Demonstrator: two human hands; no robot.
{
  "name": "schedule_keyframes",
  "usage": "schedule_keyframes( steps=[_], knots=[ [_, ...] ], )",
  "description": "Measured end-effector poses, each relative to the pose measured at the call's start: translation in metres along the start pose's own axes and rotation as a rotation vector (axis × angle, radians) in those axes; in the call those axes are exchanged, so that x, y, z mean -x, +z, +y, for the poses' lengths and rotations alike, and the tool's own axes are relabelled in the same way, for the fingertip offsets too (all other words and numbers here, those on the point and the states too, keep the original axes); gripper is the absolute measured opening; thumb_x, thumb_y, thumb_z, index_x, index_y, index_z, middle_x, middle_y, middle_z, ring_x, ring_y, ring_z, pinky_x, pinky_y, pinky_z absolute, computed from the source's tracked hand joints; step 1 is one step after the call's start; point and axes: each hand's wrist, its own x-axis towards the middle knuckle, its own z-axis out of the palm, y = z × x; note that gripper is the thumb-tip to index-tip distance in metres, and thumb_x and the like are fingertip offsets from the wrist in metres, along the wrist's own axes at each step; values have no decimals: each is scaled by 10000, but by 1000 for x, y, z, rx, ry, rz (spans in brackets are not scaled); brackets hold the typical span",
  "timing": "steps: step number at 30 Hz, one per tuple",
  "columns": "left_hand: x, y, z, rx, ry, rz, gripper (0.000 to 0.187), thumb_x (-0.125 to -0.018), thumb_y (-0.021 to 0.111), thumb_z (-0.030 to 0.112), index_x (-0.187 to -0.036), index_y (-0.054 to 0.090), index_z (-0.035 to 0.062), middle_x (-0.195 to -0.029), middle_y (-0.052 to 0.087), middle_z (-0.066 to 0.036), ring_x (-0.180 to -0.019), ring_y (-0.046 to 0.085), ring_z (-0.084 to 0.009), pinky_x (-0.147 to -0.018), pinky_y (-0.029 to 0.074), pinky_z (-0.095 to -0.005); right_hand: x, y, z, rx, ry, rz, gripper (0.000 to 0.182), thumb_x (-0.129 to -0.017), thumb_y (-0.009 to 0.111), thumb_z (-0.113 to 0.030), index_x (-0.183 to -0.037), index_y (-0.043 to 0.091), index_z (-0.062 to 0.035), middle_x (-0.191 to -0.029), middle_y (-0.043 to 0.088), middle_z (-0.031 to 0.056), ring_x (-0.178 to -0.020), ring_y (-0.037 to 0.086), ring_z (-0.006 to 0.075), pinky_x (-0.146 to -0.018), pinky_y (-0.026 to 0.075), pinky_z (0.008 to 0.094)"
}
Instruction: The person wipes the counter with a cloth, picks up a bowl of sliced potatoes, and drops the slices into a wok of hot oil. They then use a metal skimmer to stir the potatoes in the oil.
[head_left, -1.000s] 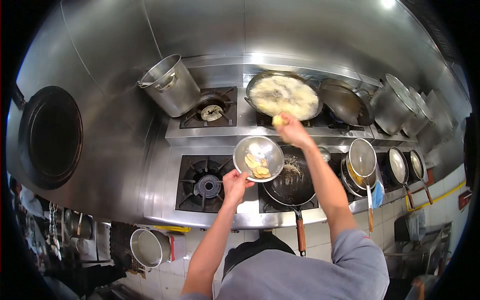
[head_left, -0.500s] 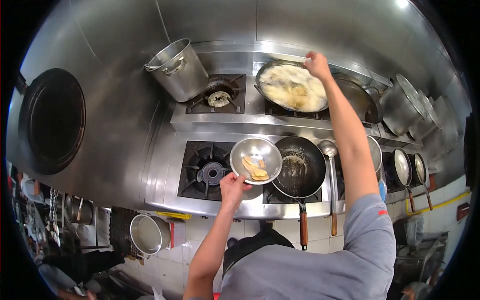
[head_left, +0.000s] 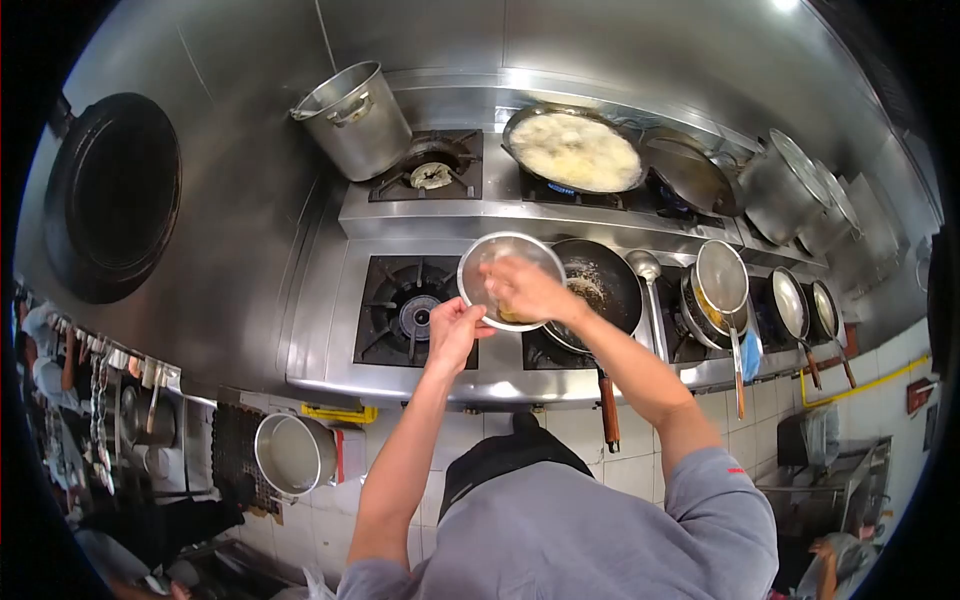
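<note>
My left hand (head_left: pixel 455 335) grips the near-left rim of a shiny metal bowl (head_left: pixel 518 247), thumb on the edge. Inside that bowl is my right hand (head_left: pixel 530 288), smeared by motion, so its fingers cannot be made out. Pale yellow slices (head_left: pixel 511 315) show in part under it at the bowl's near side. Just right of the bowl, and partly behind it, a black frying pan (head_left: pixel 618 290) with a wooden handle sits on the front burner. At the back, a large wok (head_left: pixel 575 150) holds pale, foaming, bubbling contents over a blue flame.
A ladle (head_left: pixel 645 265) lies right of the frying pan, and a strainer (head_left: pixel 722 275) rests over a pot beyond it. A tall pot (head_left: pixel 355 125) tilts by the back-left burner. More pans (head_left: pixel 790 303) line the right. A black pan (head_left: pixel 115 200) hangs on the left wall.
My right hand has come down from above the back wok into the metal bowl. My left hand still holds the bowl in nearly the same place. The view has shifted slightly.
</note>
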Motion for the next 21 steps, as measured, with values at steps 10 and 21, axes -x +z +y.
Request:
schedule_keyframes(
  steps=[10,21],
  knots=[
    [5,-20,-17,104,-125,49,131,-790,560,36,-672,504,34,-711,584,-80,-616,614,-160,-568,558,-299,36,0,-48,103,-3,-287,355,-910,430,-356,-881,593,-42,-812,603,162,-789,583,361,-684,453,459],
    [-6,-9,-30,14,-115,96,138,-798,559,63,-673,519,22,-689,594,-90,-548,598,-147,-509,546,-254,14,32,30,-319,84,-198,361,-837,615,-323,-655,588,-12,-509,490,141,-459,514,219,-479,410,363]
  ],
)
